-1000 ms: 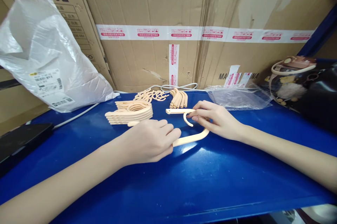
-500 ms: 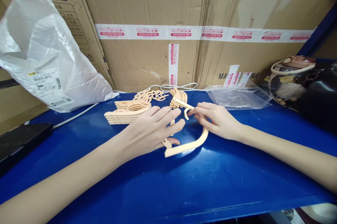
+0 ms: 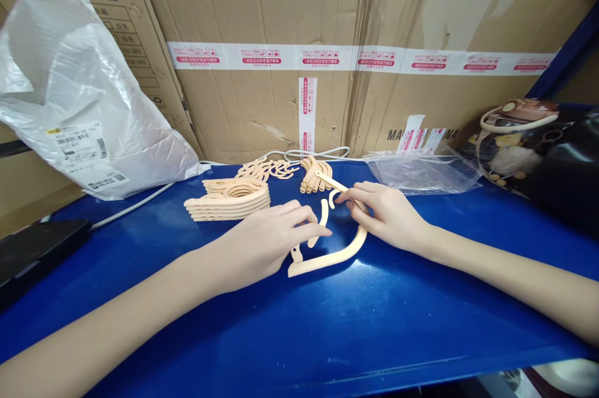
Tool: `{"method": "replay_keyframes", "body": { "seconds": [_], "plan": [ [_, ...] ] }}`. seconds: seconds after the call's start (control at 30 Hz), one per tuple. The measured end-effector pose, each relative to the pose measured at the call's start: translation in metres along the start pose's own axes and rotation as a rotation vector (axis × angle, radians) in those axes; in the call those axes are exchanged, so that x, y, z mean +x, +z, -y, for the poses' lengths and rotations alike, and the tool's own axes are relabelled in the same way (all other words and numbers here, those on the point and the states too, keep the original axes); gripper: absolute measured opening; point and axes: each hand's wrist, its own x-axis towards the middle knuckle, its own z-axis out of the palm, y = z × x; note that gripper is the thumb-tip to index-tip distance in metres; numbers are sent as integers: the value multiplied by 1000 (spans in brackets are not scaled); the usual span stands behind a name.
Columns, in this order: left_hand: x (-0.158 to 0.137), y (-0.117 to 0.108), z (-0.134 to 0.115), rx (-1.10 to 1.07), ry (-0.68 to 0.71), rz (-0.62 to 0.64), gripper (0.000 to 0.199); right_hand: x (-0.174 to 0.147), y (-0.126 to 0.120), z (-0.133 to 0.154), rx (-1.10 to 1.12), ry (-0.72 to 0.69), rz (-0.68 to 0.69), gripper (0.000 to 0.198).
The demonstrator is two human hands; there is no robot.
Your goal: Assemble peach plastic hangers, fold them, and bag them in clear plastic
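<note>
My right hand [image 3: 390,214] is closed on a cream plastic folding hanger [image 3: 337,259], gripping it near its bend. One straight arm of the hanger points to the back left, and the other curves round in front. Its small hook [image 3: 333,199] shows beside my right fingertips. My left hand [image 3: 276,239] is closed in a pinch round a short curved cream piece [image 3: 322,214], just inside the hanger's curve. The thumb and forefinger partly cover that piece. A jointed tab [image 3: 296,252] at the hanger's near end lies under my left fingers.
Behind my left hand is a stack of cream hanger parts [image 3: 227,201]. Loose hooks [image 3: 266,168] and a bundle of curved pieces [image 3: 316,173] lie farther back. A white parcel bag [image 3: 93,105], clear plastic bag [image 3: 421,170], black device [image 3: 42,254] and bottle [image 3: 515,136] surround the blue table [image 3: 350,335].
My left fingers have drawn together from a spread pose, and the short curved piece has come more into view, farther right. My right hand and the hanger have barely shifted.
</note>
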Motion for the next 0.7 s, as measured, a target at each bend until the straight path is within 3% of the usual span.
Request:
{"method": "replay_keyframes", "body": {
  "seconds": [0.1, 0.27, 0.4, 0.7],
  "plan": [
    [0, -1, -2, -69, -19, 1, 61, 0, 0, 0, -4, 4, 7, 25],
    [1, -4, -8, -105, -57, -49, 29, 0, 1, -1, -23, 11, 9, 23],
    [1, -3, -10, -44, -45, -47, 47, 1, 2, -1, -20, 16, 34, 24],
    [3, 5, -16, -4, 64, -60, 25, 2, 4, 1, -35, 20, 55, 20]
  ]
}}
